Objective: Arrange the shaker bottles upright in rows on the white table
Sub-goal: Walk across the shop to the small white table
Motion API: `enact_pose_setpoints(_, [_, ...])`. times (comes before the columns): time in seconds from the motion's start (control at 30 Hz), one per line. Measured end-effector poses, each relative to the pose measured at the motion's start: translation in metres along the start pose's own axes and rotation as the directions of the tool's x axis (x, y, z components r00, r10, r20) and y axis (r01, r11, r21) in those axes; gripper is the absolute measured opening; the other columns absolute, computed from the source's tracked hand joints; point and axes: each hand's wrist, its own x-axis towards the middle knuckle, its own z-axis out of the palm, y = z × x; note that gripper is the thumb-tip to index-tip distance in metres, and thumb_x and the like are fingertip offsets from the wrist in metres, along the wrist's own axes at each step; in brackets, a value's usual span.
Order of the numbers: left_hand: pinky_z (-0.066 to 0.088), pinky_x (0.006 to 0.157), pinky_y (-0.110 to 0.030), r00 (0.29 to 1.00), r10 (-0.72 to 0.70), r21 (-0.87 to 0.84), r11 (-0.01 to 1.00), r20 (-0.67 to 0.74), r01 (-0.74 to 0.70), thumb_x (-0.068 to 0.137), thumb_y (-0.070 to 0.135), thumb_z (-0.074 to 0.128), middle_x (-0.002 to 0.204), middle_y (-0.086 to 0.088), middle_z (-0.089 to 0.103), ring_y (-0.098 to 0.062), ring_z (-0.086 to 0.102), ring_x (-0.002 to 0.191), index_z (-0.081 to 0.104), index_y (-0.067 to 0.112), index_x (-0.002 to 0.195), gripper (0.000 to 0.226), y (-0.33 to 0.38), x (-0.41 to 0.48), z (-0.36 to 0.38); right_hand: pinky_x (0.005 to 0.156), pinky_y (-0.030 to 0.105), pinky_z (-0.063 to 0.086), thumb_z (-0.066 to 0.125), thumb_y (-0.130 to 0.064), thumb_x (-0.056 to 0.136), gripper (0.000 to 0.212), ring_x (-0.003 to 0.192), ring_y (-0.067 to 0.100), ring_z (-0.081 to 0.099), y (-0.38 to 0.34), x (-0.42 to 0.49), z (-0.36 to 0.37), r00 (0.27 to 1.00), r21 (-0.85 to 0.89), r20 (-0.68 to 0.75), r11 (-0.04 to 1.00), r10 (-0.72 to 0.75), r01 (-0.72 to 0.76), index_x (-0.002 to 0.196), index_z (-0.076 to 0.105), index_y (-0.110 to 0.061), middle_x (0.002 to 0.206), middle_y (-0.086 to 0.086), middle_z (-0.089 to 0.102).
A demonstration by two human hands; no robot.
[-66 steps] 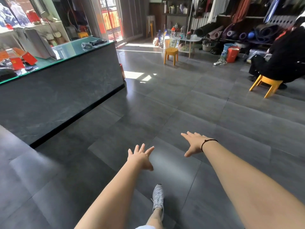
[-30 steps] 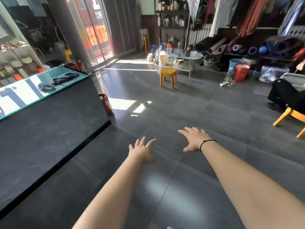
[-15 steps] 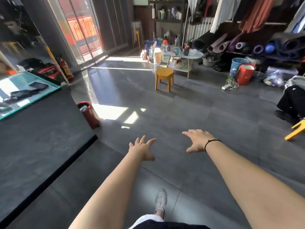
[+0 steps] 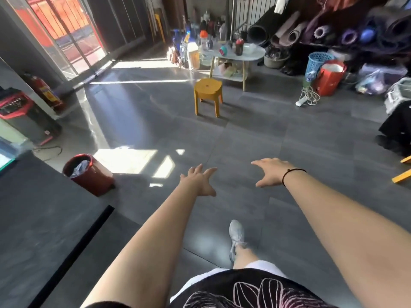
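Observation:
The white table [image 4: 255, 54] stands far ahead across the dark tiled floor, with wooden legs and a lower shelf. On it are shaker bottles: a clear one with an orange lid [image 4: 204, 40], a dark one with a red lid [image 4: 239, 46] and a small one lying on its side [image 4: 223, 50]. My left hand [image 4: 200, 182] and my right hand [image 4: 270, 172] are stretched out in front of me, palms down, fingers spread, holding nothing. Both are far short of the table.
A yellow stool [image 4: 208, 95] stands on the floor in front of the table. A dark counter [image 4: 44, 218] runs along my left, with a red bin [image 4: 89, 174] at its end. Rolled mats, a blue basket [image 4: 317, 63] and a red bag [image 4: 331, 80] crowd the right wall.
The view has moved forward past the counter's end; the table and yellow stool are larger and closer. My hands have kept the same spread pose. My foot is stepping ahead.

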Motion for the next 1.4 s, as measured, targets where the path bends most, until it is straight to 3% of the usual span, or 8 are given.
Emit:
enact_pose_setpoints(0.17, [0.013, 0.116, -0.061, 0.999, -0.045, -0.017, 0.999, -0.007, 0.045, 0.079, 0.048, 0.068, 0.164, -0.006, -0.001, -0.032, 0.001, 0.15, 0.008, 0.046, 0.151, 0.094, -0.011, 0.105, -0.062, 0.111, 0.044, 0.031, 0.065, -0.048, 0.079, 0.084, 0.142, 0.025, 0.028, 0.021, 0.115, -0.06, 0.999, -0.024, 0.011, 0.999, -0.034, 0.035, 0.149, 0.022, -0.037, 0.156, -0.003, 0.029])
enact_pose_setpoints(0.47, [0.015, 0.116, -0.063, 0.993, -0.05, -0.065, 0.997, -0.103, 0.044, 0.081, 0.046, 0.066, 0.164, -0.006, 0.002, -0.036, 0.003, 0.149, 0.009, 0.046, 0.15, 0.089, 0.002, 0.29, -0.232, 0.109, 0.042, 0.033, 0.065, -0.048, 0.079, 0.081, 0.141, 0.024, 0.031, 0.081, 0.297, -0.229, 0.996, -0.004, -0.067, 0.999, -0.05, 0.05, 0.149, 0.024, -0.036, 0.155, -0.002, 0.032])
enact_pose_setpoints(0.6, [0.015, 0.116, -0.063, 0.997, -0.03, -0.04, 0.999, -0.066, 0.027, 0.081, 0.048, 0.065, 0.164, -0.005, 0.003, -0.036, 0.004, 0.149, 0.008, 0.045, 0.15, 0.089, 0.017, 0.358, -0.275, 0.108, 0.042, 0.034, 0.065, -0.047, 0.08, 0.081, 0.14, 0.025, 0.033, 0.093, 0.358, -0.273, 0.994, 0.006, -0.064, 0.996, -0.091, 0.092, 0.149, 0.025, -0.034, 0.155, -0.001, 0.032])
enact_pose_setpoints(0.87, [0.019, 0.113, -0.062, 1.0, -0.005, 0.023, 1.0, -0.011, 0.006, 0.079, 0.052, 0.065, 0.164, -0.004, 0.007, -0.036, 0.008, 0.148, 0.012, 0.046, 0.15, 0.088, 0.014, 0.516, -0.34, 0.106, 0.043, 0.036, 0.064, -0.045, 0.081, 0.08, 0.141, 0.025, 0.03, 0.133, 0.51, -0.332, 0.999, 0.059, -0.003, 0.998, -0.033, 0.033, 0.149, 0.024, -0.036, 0.156, -0.004, 0.03])
enact_pose_setpoints(1.07, [0.021, 0.114, -0.063, 1.0, -0.01, 0.051, 0.999, -0.011, 0.01, 0.08, 0.053, 0.063, 0.164, -0.003, 0.007, -0.037, 0.009, 0.148, 0.013, 0.046, 0.149, 0.085, 0.002, 0.658, -0.449, 0.109, 0.043, 0.033, 0.064, -0.043, 0.083, 0.08, 0.142, 0.027, 0.028, 0.166, 0.64, -0.434, 0.999, 0.06, -0.048, 0.998, -0.021, 0.024, 0.15, 0.022, -0.032, 0.157, 0.002, 0.027])
enact_pose_setpoints(1.23, [0.021, 0.115, -0.059, 0.998, 0.062, 0.048, 0.997, -0.024, -0.061, 0.083, 0.049, 0.064, 0.164, -0.005, 0.004, -0.036, 0.005, 0.149, 0.017, 0.042, 0.15, 0.083, 0.02, 0.756, -0.552, 0.111, 0.045, 0.034, 0.064, -0.043, 0.083, 0.081, 0.141, 0.029, 0.032, 0.189, 0.726, -0.51, 0.998, 0.082, -0.057, 0.997, 0.007, -0.002, 0.151, 0.021, -0.03, 0.156, 0.004, 0.029])
enact_pose_setpoints(1.4, [0.02, 0.116, -0.059, 0.985, 0.17, 0.054, 0.984, -0.035, -0.168, 0.084, 0.046, 0.063, 0.164, -0.006, 0.006, -0.036, 0.007, 0.149, 0.018, 0.042, 0.151, 0.081, 0.049, 0.824, -0.607, 0.109, 0.046, 0.038, 0.064, -0.046, 0.082, 0.082, 0.138, 0.028, 0.035, 0.215, 0.79, -0.546, 0.998, 0.121, -0.022, 0.991, 0.054, -0.051, 0.15, 0.022, -0.033, 0.154, 0.002, 0.032])
